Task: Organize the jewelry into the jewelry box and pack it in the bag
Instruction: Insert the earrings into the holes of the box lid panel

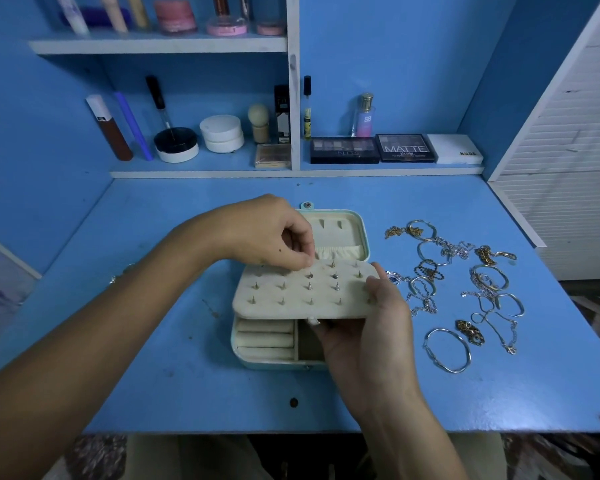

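Over the open jewelry box [326,233], the right hand [368,327] holds the earring panel [302,292] while the left hand [274,233] pinches at its far edge.

A matt, seemingly velvety cloth lining is seen on the earring panel [302,289]; shiny metal on the bangles [448,349]; scuffed paint on the table [187,375].

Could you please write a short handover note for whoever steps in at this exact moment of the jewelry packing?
Left hand: pinching at the far edge of the earring panel.
Right hand: gripping the panel's right front corner, holding it raised over the open jewelry box.
Done: many studs are already pinned through the panel.
Left: the bracelets, hoops and chains lie loose on the table to the right of the box; the ring rolls look unfilled. Box not closed; no bag in view.
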